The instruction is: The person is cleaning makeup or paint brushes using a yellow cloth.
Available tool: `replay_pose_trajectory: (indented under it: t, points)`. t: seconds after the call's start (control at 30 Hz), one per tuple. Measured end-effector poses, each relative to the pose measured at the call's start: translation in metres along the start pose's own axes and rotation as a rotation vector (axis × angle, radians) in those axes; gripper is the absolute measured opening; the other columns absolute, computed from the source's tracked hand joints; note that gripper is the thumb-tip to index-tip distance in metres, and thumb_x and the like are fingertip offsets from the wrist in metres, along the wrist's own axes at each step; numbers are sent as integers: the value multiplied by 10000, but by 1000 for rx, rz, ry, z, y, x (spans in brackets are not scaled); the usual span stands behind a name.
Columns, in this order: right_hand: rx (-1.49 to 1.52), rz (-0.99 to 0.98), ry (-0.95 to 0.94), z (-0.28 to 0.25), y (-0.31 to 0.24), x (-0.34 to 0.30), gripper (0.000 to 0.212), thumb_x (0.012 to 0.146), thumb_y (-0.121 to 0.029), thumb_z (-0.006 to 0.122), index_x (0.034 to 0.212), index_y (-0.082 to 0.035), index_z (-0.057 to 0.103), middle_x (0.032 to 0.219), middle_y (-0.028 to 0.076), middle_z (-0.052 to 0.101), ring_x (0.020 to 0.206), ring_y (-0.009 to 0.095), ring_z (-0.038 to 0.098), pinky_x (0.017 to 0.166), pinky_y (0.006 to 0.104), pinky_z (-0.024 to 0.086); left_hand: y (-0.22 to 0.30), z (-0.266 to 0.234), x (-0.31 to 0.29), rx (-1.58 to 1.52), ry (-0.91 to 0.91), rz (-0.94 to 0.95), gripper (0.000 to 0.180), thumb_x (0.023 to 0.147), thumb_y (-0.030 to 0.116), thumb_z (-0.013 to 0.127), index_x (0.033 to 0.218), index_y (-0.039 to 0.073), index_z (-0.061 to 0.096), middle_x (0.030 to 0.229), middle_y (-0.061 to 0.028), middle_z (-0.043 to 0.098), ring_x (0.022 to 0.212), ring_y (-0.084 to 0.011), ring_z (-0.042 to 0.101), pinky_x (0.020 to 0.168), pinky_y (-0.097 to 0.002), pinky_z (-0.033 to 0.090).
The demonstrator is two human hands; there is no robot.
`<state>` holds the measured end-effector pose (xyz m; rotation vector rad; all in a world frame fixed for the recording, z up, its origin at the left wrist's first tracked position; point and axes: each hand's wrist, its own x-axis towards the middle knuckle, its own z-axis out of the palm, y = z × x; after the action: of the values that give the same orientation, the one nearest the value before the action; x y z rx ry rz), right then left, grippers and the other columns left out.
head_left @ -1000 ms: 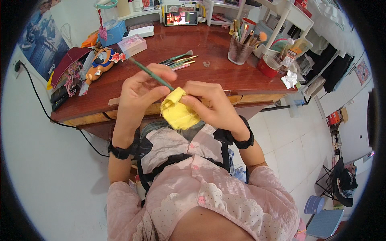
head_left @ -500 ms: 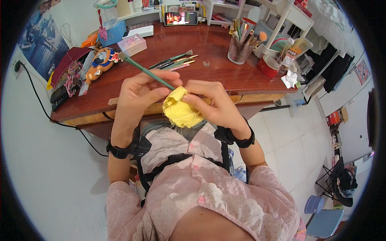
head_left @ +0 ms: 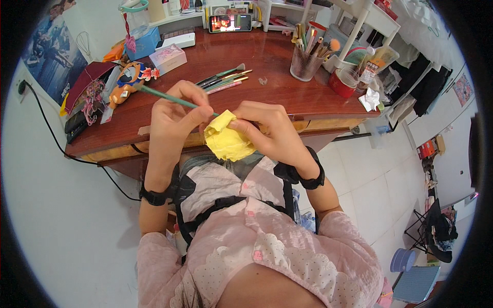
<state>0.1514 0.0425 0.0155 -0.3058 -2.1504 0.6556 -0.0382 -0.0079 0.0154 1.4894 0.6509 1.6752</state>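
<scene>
My left hand (head_left: 181, 112) pinches a green-handled makeup brush (head_left: 172, 97) whose bristle end points out to the left. The handle's other end runs to a crumpled yellow cloth (head_left: 228, 139). My right hand (head_left: 267, 128) grips that cloth, thumb on top, where it folds over the brush's end. How far the handle reaches into the fold is hidden. Both hands are above the front edge of the desk. Beyond them, several makeup brushes (head_left: 226, 79) lie in a loose bundle on the reddish-brown desk (head_left: 272, 56).
At the back, a phone (head_left: 230, 23) stands upright with its screen lit. To the right are a clear cup of brushes (head_left: 304, 64), a red-banded jar (head_left: 344, 83) and a white rack (head_left: 354, 36). A pink-white box (head_left: 168, 59) and a bear toy (head_left: 126, 84) sit left.
The brush has tilted flatter, its bristle end lower and farther left. My left fingers have curled in more around the handle. The yellow cloth has shifted slightly left in my right hand.
</scene>
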Motion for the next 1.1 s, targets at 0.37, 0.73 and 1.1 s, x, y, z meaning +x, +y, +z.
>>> replay_pose_trajectory:
  t: [0.37,0.73,1.1]
  points:
    - [-48,93,46,-8,-4,2,139,813,-100,605,866,27,617,721,149,579,625,296,569,565,328,447,1,10,-1,56,117,-169,92,845,-20,536,914,-28,595,862,-123,642,765,-129,612,701,-224,497]
    - [-317,-210,255,0,-4,0,193,722,17,646,912,14,609,772,116,562,685,270,555,588,346,465,-7,15,0,32,251,-122,120,889,122,569,807,35,561,689,9,534,573,-35,452,515,-170,371]
    - [-126,-284,172,-5,0,0,259,703,17,649,960,-6,646,862,111,634,726,247,601,639,305,495,-11,11,0,-190,190,-330,197,923,238,525,842,61,554,683,57,476,577,-3,411,521,-145,328]
